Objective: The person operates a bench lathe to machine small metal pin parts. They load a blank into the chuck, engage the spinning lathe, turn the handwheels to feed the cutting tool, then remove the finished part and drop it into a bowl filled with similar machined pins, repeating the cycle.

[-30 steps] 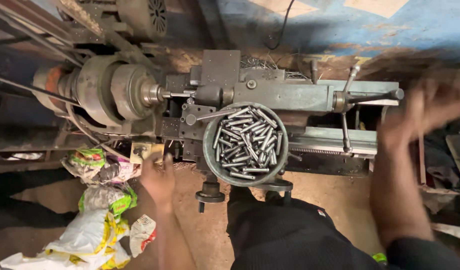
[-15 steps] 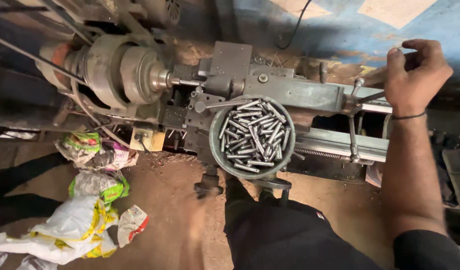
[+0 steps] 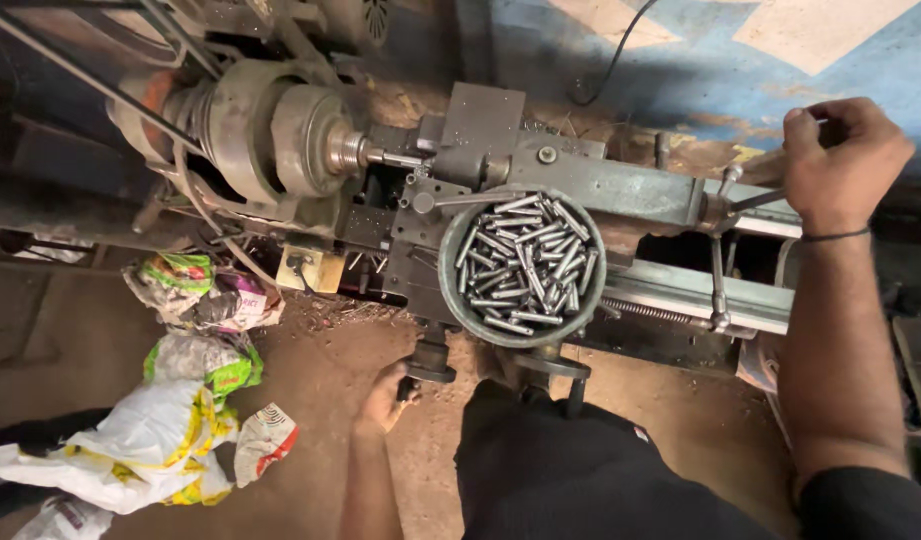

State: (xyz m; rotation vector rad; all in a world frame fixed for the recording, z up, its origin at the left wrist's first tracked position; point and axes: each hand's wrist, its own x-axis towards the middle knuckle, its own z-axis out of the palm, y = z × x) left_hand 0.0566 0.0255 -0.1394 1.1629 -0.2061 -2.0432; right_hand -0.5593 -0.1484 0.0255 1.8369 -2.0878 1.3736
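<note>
I look down on a grey metal lathe (image 3: 581,185). Its chuck (image 3: 271,135) at the left holds a thin rod. A round metal bowl (image 3: 456,300) on the carriage is full of several short steel pins (image 3: 526,260). My right hand (image 3: 841,160) is closed around a lever handle at the lathe's right end. My left hand (image 3: 386,395) is low at the front, fingers wrapped on a dark handwheel handle (image 3: 426,365) under the carriage. My dark trousers fill the bottom middle.
Crumpled plastic bags (image 3: 181,400) in white, green and yellow lie on the dirt floor at the left. A blue painted wall (image 3: 681,50) with a black cable runs behind the lathe. A spoked handle (image 3: 719,290) stands by the lathe bed at the right.
My right hand has settled on the lever at the right after swinging in blurred. My left hand left view, then came back lower onto the front handle. The view shifted.
</note>
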